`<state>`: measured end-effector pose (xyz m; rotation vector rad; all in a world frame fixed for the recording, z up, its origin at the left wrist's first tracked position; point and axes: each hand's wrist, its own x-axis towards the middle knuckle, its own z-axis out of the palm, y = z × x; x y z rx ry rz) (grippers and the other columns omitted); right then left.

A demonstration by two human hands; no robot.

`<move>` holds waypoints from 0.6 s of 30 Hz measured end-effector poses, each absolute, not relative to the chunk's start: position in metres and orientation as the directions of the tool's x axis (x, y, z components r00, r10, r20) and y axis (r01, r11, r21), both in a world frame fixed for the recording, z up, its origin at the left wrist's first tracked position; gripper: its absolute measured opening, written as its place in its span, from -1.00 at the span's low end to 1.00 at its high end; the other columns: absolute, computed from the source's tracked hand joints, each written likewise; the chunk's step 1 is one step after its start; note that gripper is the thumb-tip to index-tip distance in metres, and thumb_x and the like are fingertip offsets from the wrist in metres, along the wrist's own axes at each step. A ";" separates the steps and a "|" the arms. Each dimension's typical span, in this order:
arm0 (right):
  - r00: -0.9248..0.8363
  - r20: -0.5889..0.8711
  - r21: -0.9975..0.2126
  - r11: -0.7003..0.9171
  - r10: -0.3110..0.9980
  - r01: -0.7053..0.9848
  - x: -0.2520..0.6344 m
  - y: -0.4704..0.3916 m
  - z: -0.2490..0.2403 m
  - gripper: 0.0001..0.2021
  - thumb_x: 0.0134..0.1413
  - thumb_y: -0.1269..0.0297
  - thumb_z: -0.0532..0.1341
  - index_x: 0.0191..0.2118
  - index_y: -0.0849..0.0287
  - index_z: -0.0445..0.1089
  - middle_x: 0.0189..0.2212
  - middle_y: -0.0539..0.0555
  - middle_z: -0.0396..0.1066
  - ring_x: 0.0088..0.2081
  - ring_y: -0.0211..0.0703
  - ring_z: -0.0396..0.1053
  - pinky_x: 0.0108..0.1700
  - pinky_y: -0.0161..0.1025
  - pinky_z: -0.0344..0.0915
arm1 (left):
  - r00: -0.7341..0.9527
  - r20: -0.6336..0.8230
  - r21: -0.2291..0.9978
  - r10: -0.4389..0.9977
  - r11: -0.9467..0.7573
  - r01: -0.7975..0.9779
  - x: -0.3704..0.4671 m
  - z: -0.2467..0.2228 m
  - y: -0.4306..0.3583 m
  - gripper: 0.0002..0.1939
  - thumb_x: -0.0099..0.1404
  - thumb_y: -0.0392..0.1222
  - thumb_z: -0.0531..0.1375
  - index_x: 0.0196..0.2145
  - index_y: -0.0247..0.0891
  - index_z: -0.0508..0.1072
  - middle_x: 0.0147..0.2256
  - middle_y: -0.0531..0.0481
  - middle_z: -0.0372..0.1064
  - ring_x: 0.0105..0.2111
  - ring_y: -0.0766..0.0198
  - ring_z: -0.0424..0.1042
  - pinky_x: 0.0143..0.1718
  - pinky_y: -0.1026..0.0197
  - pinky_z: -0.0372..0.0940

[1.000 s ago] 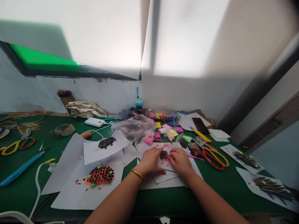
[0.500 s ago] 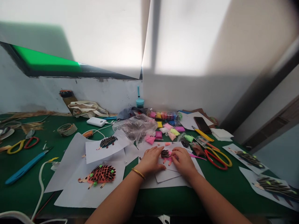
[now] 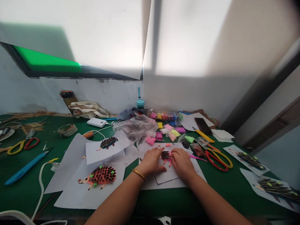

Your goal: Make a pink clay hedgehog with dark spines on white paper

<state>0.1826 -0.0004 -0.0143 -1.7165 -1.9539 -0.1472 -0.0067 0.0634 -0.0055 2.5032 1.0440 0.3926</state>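
Observation:
A small pink clay hedgehog (image 3: 166, 155) with dark spines lies on white paper (image 3: 167, 178) between my two hands. My left hand (image 3: 152, 162) rests flat on the paper at the hedgehog's left side, its thumb stretched out below the pink legs. At the other side, my right hand (image 3: 183, 164) has its fingers bent and drawn together over the hedgehog's right edge. Its fingertips are hidden, so anything pinched there cannot be made out. A pink pointed tool (image 3: 198, 157) lies just beyond my right hand.
Finished-looking hedgehog pictures lie left (image 3: 100, 176) and right (image 3: 250, 159). Behind the hands are coloured clay packets (image 3: 173, 132) and a plastic bag (image 3: 138, 126). Red-and-yellow scissors (image 3: 217, 159) and a phone (image 3: 203, 125) are at the right; a blue craft knife (image 3: 27, 168) lies far left.
My right hand has shifted slightly left and turned over the hedgehog's right edge, its fingertips now more covered. My left hand stays in place.

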 end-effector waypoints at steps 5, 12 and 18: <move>-0.044 0.444 -0.287 0.188 0.895 0.939 0.184 -0.001 -0.015 -0.88 0.15 0.40 0.12 -0.31 0.13 0.40 -0.16 0.09 0.41 -0.09 -0.03 0.27 -0.06 -0.09 0.11 | 0.681 0.091 0.460 0.726 -0.637 0.618 -0.007 -0.004 0.063 0.05 -0.08 0.10 0.40 0.30 -0.10 0.04 0.24 -0.15 0.13 0.25 -0.04 0.07 0.22 -0.05 0.02; -0.006 0.435 -0.369 0.184 0.901 0.911 0.188 -0.002 -0.016 -0.89 0.15 0.36 0.12 -0.31 0.11 0.40 -0.16 0.08 0.41 -0.08 -0.03 0.27 -0.05 -0.10 0.12 | 0.680 0.090 0.472 0.728 -0.632 0.615 -0.007 -0.004 0.063 0.06 -0.09 0.10 0.41 0.30 -0.11 0.05 0.24 -0.13 0.14 0.26 -0.03 0.07 0.22 -0.02 0.02; 0.016 0.452 -0.402 0.187 0.892 0.896 0.189 -0.001 -0.016 -0.86 0.16 0.33 0.11 -0.31 0.11 0.42 -0.19 0.09 0.42 -0.10 -0.04 0.29 -0.06 -0.11 0.16 | 0.678 0.089 0.477 0.730 -0.628 0.614 -0.007 -0.005 0.063 0.06 -0.10 0.09 0.41 0.29 -0.09 0.06 0.24 -0.10 0.15 0.26 -0.02 0.05 0.22 -0.02 0.01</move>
